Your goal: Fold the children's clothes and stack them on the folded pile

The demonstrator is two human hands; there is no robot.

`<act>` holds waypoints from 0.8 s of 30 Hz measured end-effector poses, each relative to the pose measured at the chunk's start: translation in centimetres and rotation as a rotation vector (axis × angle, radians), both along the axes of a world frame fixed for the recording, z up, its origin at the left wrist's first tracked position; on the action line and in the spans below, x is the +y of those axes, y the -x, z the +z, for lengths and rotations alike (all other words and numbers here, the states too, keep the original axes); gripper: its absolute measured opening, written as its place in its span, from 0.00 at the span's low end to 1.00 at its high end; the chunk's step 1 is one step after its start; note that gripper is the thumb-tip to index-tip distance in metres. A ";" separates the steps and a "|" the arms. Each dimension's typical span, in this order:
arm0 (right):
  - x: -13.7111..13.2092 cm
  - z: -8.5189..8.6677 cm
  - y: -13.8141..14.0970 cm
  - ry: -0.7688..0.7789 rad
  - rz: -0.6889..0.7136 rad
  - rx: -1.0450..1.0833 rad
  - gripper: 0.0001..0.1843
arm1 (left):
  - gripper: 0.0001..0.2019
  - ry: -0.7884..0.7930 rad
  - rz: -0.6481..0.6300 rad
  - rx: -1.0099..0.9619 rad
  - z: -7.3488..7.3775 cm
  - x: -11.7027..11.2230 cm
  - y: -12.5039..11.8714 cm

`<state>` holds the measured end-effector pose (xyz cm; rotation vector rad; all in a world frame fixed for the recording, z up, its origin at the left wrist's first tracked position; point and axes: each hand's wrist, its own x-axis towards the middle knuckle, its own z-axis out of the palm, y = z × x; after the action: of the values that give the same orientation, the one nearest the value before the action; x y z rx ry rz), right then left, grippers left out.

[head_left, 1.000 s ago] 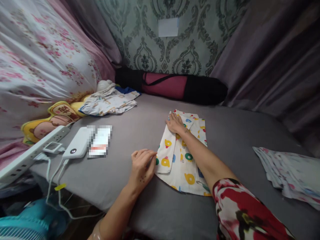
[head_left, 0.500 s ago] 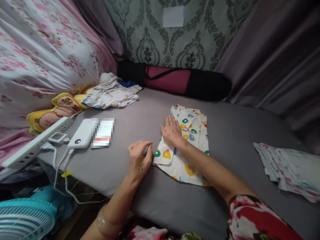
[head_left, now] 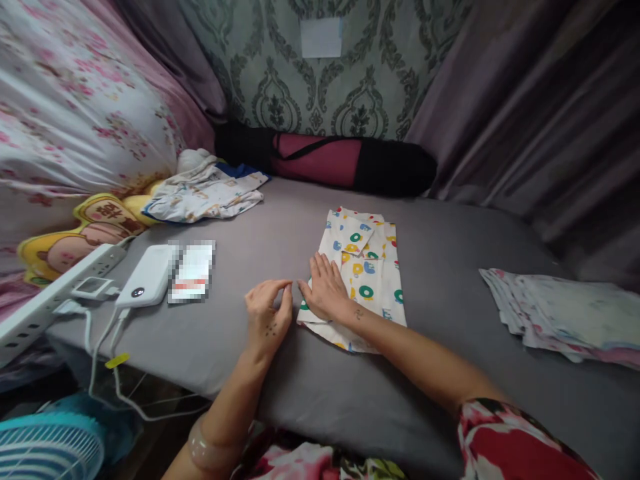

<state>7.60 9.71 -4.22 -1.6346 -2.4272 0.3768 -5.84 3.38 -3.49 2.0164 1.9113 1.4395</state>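
We have the cloth (head_left: 373,273), white with yellow, green and blue prints, lying folded on the grey surface (head_left: 440,267), in front of the person. It sits under the right hand (head_left: 327,297) and just beside the left hand (head_left: 267,310).

Right hand: palm down on the near left part of the cloth. We see its fingers (head_left: 326,268) straight, side by side with slim gaps, pressing flat, pinching nothing; thumb stuck out toward the left hand, well away from the index finger.

Left hand: off the cloth, by its near left edge. Fingers curled in, thumb tip at or very near the index tip, pointing at the right thumb; those tips are close together. We can't tell whether they touch or whether the left hand pinches anything. Folded stack (head_left: 575,313) well apart, far right.
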 end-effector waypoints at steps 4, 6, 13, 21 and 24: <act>-2.5 0.4 0.1 0.009 0.059 0.068 0.38 | 0.07 -0.003 -0.002 -0.008 -0.4 0.0 0.3; -3.9 0.6 0.2 0.041 0.137 0.100 0.37 | 0.07 -0.007 0.007 -0.021 -0.6 0.0 0.5; 1.8 2.0 -2.7 0.106 0.140 0.166 0.33 | 0.07 0.026 -0.178 0.049 -0.8 -0.2 -0.1; 12.6 0.3 -8.8 -0.032 -0.221 -0.113 0.32 | 0.13 0.150 -0.506 0.258 -1.7 -0.1 -0.8; 13.4 -0.3 -9.2 0.033 -0.185 -0.137 0.32 | 0.13 0.176 -0.525 0.278 -1.9 0.0 -0.7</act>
<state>16.83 23.09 -4.50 -1.9403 -2.3475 0.2850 -5.14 3.37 -5.35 2.4695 1.3501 0.8748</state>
